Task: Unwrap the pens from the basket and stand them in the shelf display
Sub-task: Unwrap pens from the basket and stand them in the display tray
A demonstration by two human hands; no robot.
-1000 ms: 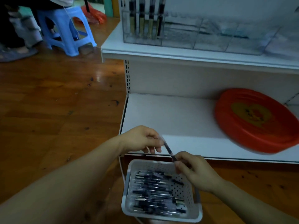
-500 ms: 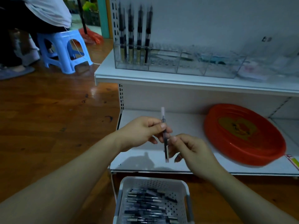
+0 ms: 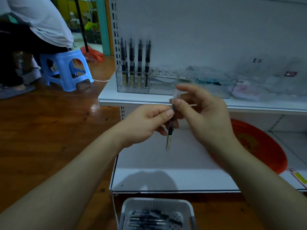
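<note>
White perforated plastic basket [image 3: 189, 207] on floor, nearest, holds wrapped pens. Left hand [image 3: 142, 124] pinches black pen with cream end [image 3: 170, 128] upright, steadying it; right hand [image 3: 201, 117] pinches clear wrapper tip [image 3: 175, 95], apparently to strip it. Beyond: clear acrylic shelf display [image 3: 162, 83], several pens standing.

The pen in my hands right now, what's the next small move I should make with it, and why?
Probably pull the clear wrapper up and off with your right hand while your left hand keeps pinching the pen. The wrapper looks only partly off the pen's top end, and the pen hangs upright, so once bare it could go beside the pens already standing in the clear display.
</note>
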